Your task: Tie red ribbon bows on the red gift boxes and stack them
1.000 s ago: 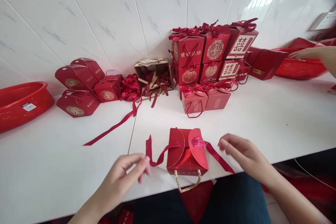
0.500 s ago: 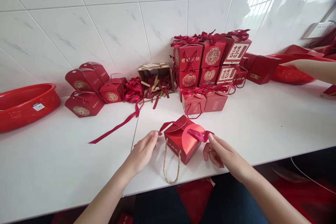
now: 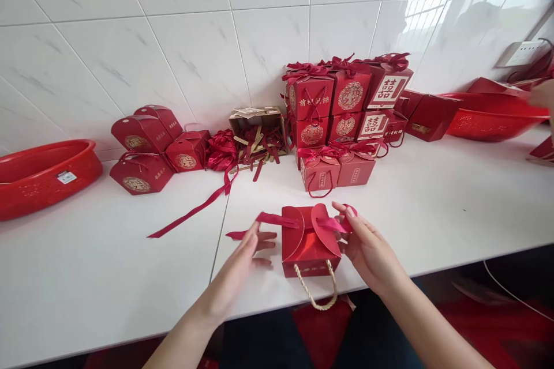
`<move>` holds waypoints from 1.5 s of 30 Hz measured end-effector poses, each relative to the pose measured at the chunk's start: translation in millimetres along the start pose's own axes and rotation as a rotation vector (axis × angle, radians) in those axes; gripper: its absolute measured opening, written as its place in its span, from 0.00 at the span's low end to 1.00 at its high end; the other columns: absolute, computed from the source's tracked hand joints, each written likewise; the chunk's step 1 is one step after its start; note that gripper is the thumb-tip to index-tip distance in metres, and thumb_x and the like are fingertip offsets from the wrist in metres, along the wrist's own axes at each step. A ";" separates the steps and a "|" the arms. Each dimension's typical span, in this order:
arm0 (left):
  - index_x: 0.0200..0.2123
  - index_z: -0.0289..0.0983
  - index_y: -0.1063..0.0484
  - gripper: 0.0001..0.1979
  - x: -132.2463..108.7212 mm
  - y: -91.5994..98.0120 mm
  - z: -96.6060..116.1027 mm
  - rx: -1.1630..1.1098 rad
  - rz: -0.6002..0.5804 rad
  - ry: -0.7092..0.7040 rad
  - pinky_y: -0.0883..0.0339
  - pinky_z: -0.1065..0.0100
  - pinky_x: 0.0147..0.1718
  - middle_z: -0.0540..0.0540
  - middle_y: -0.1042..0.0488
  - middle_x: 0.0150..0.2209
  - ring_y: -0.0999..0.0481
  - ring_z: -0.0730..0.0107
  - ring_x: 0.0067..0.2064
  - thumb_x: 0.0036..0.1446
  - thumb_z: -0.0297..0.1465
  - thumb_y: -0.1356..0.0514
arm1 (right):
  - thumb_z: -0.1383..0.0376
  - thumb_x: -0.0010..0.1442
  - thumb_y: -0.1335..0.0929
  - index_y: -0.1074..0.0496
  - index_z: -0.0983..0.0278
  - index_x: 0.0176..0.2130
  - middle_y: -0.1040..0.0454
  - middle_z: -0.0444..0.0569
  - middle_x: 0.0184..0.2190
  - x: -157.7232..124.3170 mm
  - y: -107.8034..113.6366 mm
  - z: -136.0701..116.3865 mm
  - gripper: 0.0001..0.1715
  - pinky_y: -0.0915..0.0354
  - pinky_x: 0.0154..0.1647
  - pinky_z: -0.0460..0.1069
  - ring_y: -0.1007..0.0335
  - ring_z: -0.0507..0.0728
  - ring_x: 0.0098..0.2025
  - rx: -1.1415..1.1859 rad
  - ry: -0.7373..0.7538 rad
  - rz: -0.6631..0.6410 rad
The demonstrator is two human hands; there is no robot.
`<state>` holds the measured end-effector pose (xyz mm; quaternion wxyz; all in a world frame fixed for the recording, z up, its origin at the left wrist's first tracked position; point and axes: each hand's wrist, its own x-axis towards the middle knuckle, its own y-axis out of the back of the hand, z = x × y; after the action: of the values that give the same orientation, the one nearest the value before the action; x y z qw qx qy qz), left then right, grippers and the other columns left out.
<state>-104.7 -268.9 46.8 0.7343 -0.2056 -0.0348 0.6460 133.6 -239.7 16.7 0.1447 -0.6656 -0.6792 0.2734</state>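
A small red gift box [image 3: 296, 245] sits near the counter's front edge, its rounded top flaps folded inward and its gold rope handle [image 3: 318, 304] hanging toward me. A dark pink ribbon [image 3: 277, 219] threads through the flaps and comes out on both sides. My left hand [image 3: 236, 277] is beside the box's left side, fingers spread and slightly blurred, with the ribbon's left tail passing behind it. On the right, my right hand [image 3: 374, 253] pinches the other ribbon end between thumb and fingers, close to the box's corner.
Stacked red gift boxes [image 3: 350, 95] with bows stand against the tiled wall. Left of them are an open carton [image 3: 279, 121] of strips, a ribbon bundle [image 3: 221, 149] and more boxes [image 3: 145, 170]. Red basins [image 3: 52, 184] flank the counter. Another person's hand [image 3: 543, 95] shows far right.
The box has turned so its handle side faces me. My left hand has let go of the ribbon and spread its fingers; my right hand still holds its end.
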 end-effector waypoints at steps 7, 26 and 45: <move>0.39 0.41 0.27 0.06 18.4 4.0 39.9 -0.363 0.298 -0.173 0.28 0.68 0.33 0.47 0.24 0.40 0.23 0.66 0.41 0.62 0.32 0.44 | 0.55 0.57 0.29 0.22 0.61 0.43 0.35 0.43 0.30 0.7 0.3 -19.9 0.17 0.35 0.26 0.41 0.40 0.47 0.28 0.086 0.173 0.048; 0.30 0.36 0.23 0.07 25.4 -38.0 121.0 -0.152 0.081 -0.696 0.30 0.70 0.37 0.51 0.23 0.32 0.25 0.74 0.36 0.59 0.27 0.40 | 0.59 0.57 0.28 0.23 0.57 0.42 0.22 0.46 0.34 14.3 -32.6 -112.9 0.11 0.26 0.38 0.51 0.25 0.56 0.37 -0.498 0.918 0.051; 0.30 0.37 0.22 0.06 27.8 -84.7 137.8 0.087 -0.009 -0.780 0.27 0.66 0.38 0.50 0.22 0.32 0.21 0.68 0.33 0.54 0.34 0.36 | 0.50 0.60 0.33 0.27 0.59 0.31 0.27 0.45 0.27 7.7 -83.2 -132.9 0.16 0.33 0.26 0.49 0.29 0.55 0.30 -0.625 0.891 -0.145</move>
<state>-64.7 -213.5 196.0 0.6769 0.0871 -0.2847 0.6732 138.9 -205.4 169.9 0.2321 -0.6798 -0.6453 -0.2601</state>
